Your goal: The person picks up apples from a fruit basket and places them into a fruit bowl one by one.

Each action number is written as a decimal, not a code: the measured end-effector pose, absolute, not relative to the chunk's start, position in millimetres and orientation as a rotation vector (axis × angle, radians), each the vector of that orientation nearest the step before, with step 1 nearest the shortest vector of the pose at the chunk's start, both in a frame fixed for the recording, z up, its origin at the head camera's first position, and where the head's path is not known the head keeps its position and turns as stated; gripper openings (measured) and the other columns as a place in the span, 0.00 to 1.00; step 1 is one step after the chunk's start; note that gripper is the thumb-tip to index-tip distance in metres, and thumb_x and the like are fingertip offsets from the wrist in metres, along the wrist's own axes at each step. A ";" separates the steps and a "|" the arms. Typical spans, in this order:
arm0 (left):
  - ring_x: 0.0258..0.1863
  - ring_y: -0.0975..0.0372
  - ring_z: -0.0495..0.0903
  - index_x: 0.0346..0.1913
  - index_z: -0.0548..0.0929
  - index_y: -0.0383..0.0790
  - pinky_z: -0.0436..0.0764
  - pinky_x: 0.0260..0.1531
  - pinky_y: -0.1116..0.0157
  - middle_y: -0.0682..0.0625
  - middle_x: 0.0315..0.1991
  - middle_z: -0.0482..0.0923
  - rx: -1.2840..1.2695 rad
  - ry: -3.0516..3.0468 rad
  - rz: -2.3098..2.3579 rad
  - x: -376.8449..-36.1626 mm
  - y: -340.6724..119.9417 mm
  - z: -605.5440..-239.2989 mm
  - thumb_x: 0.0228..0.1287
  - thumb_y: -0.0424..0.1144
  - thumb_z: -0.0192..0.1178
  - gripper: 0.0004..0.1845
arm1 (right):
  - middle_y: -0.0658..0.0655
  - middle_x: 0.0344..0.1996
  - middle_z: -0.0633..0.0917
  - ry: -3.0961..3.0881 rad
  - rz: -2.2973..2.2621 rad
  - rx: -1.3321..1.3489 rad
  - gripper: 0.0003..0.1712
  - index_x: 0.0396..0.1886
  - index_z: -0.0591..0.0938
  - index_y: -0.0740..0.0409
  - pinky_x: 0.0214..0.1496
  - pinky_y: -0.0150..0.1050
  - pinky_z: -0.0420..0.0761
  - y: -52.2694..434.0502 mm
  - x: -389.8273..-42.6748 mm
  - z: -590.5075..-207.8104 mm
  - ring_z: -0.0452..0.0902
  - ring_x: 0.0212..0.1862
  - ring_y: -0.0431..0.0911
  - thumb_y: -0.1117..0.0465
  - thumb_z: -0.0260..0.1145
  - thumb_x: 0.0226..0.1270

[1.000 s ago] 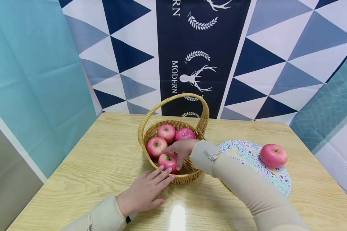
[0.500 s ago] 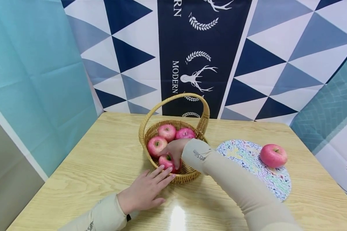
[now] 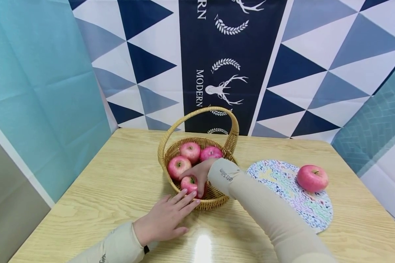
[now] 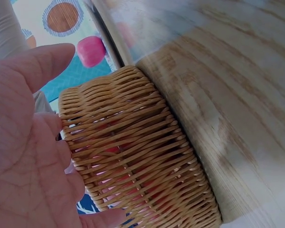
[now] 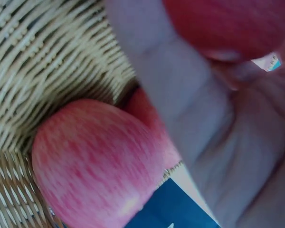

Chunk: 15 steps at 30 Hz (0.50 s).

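Note:
A wicker basket [image 3: 214, 205] with a tall arched handle stands mid-table and holds several pink-red apples. My right hand [image 3: 201, 173] reaches in and curls round the front apple [image 3: 187, 185]; in the right wrist view that apple [image 5: 237, 26] sits against the fingers and palm. Behind it lie a left apple [image 3: 179, 168], a back apple [image 3: 190, 152] and a darker pink apple [image 3: 211, 152], partly hidden by the right hand. My left hand [image 3: 167, 218] has its fingers straight, their tips resting at the basket's front rim; the left wrist view shows its palm beside the woven wall [image 4: 133, 137].
On the right of the wooden table [image 3: 118, 175] lies a round, colourfully patterned mat [image 3: 316, 215] with one apple [image 3: 312, 178] on it. My right sleeve [image 3: 266, 208] crosses over the near table. A patterned cloth [image 3: 217, 44] hangs behind the table.
My right hand has shifted slightly left and its thumb and fingers have come round the front apple. The left hand stays at the rim, and the basket has barely moved.

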<state>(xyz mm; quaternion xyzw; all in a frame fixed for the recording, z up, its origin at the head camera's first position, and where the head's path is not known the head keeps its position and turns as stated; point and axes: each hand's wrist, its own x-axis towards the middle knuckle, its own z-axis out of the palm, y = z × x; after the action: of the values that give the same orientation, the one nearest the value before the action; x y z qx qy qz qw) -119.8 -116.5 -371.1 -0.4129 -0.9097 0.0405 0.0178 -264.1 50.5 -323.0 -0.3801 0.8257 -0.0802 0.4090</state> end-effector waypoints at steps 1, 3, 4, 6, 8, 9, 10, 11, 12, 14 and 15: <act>0.71 0.54 0.56 0.74 0.59 0.47 0.70 0.57 0.48 0.49 0.74 0.55 -1.285 -2.822 0.124 -119.9 -116.6 -371.9 0.63 0.57 0.58 0.39 | 0.50 0.65 0.67 2.086 -0.215 -0.929 0.52 0.72 0.62 0.51 0.64 0.30 0.60 50.4 -263.4 -324.2 0.59 0.62 0.38 0.65 0.77 0.47; 0.71 0.54 0.57 0.74 0.60 0.47 0.70 0.56 0.49 0.49 0.74 0.55 -1.287 -2.810 0.127 -120.4 -116.9 -373.3 0.63 0.57 0.57 0.39 | 0.50 0.63 0.68 2.092 -0.227 -0.918 0.52 0.72 0.63 0.50 0.63 0.30 0.62 49.7 -262.4 -326.2 0.60 0.61 0.38 0.65 0.77 0.47; 0.71 0.54 0.58 0.74 0.60 0.47 0.71 0.56 0.49 0.49 0.74 0.56 -1.287 -2.804 0.129 -120.7 -117.0 -373.7 0.63 0.57 0.57 0.39 | 0.50 0.62 0.68 2.092 -0.236 -0.917 0.51 0.71 0.63 0.50 0.62 0.30 0.62 49.6 -262.3 -327.2 0.61 0.60 0.39 0.66 0.77 0.46; 0.71 0.54 0.58 0.74 0.60 0.47 0.71 0.56 0.50 0.49 0.74 0.56 -1.289 -2.796 0.130 -121.3 -117.3 -374.4 0.63 0.58 0.57 0.39 | 0.49 0.60 0.70 2.104 -0.248 -0.919 0.51 0.70 0.65 0.49 0.62 0.30 0.62 49.7 -262.5 -329.5 0.62 0.59 0.39 0.66 0.78 0.45; 0.70 0.54 0.59 0.74 0.60 0.47 0.71 0.56 0.49 0.49 0.73 0.56 -1.290 -2.791 0.127 -121.9 -116.8 -372.9 0.63 0.58 0.58 0.39 | 0.50 0.60 0.70 2.119 -0.248 -0.937 0.50 0.69 0.66 0.49 0.63 0.30 0.61 50.9 -263.0 -329.4 0.62 0.59 0.39 0.65 0.78 0.44; 0.70 0.54 0.59 0.73 0.60 0.47 0.71 0.56 0.49 0.49 0.73 0.56 -1.291 -2.792 0.124 -122.1 -116.6 -372.2 0.63 0.57 0.58 0.39 | 0.50 0.60 0.70 2.124 -0.252 -0.946 0.50 0.69 0.66 0.50 0.63 0.30 0.61 51.5 -263.2 -329.9 0.62 0.60 0.39 0.65 0.78 0.44; 0.70 0.54 0.59 0.74 0.60 0.47 0.71 0.56 0.49 0.49 0.74 0.56 -1.291 -2.799 0.120 -122.1 -116.5 -371.5 0.64 0.57 0.57 0.39 | 0.50 0.60 0.71 2.127 -0.255 -0.957 0.49 0.69 0.67 0.50 0.63 0.30 0.61 52.1 -263.5 -330.8 0.62 0.60 0.39 0.64 0.78 0.44; 0.71 0.54 0.58 0.74 0.60 0.47 0.71 0.56 0.49 0.49 0.74 0.56 -1.291 -2.805 0.118 -122.1 -116.4 -371.0 0.64 0.57 0.57 0.39 | 0.50 0.60 0.71 2.132 -0.256 -0.966 0.49 0.69 0.67 0.50 0.63 0.30 0.60 52.6 -263.8 -331.8 0.62 0.60 0.39 0.63 0.79 0.43; 0.71 0.54 0.58 0.74 0.60 0.47 0.71 0.56 0.49 0.49 0.74 0.56 -1.291 -2.812 0.113 -121.8 -116.4 -370.6 0.64 0.57 0.58 0.39 | 0.49 0.60 0.71 2.135 -0.266 -0.971 0.49 0.68 0.67 0.49 0.63 0.30 0.61 53.1 -264.0 -333.0 0.62 0.60 0.38 0.63 0.79 0.43; 0.71 0.54 0.58 0.74 0.60 0.47 0.70 0.56 0.48 0.49 0.74 0.56 -1.290 -2.825 0.104 -121.0 -116.6 -370.1 0.64 0.57 0.58 0.39 | 0.48 0.58 0.72 2.134 -0.278 -1.000 0.47 0.66 0.69 0.49 0.62 0.29 0.61 54.1 -264.6 -336.0 0.63 0.59 0.37 0.62 0.79 0.43; 0.71 0.54 0.57 0.74 0.60 0.47 0.70 0.57 0.48 0.49 0.74 0.55 -1.290 -2.829 0.101 -120.7 -116.6 -370.1 0.64 0.57 0.57 0.38 | 0.47 0.56 0.72 2.131 -0.286 -1.013 0.46 0.65 0.70 0.49 0.62 0.29 0.62 54.6 -264.9 -337.4 0.64 0.58 0.37 0.62 0.79 0.43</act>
<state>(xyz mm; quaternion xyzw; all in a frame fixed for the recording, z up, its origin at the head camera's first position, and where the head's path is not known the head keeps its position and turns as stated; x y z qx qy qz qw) -120.7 -116.6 -370.1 -0.4145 -0.9093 0.0324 0.0154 -264.9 54.6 -337.4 -0.3953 0.8318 -0.1118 0.3733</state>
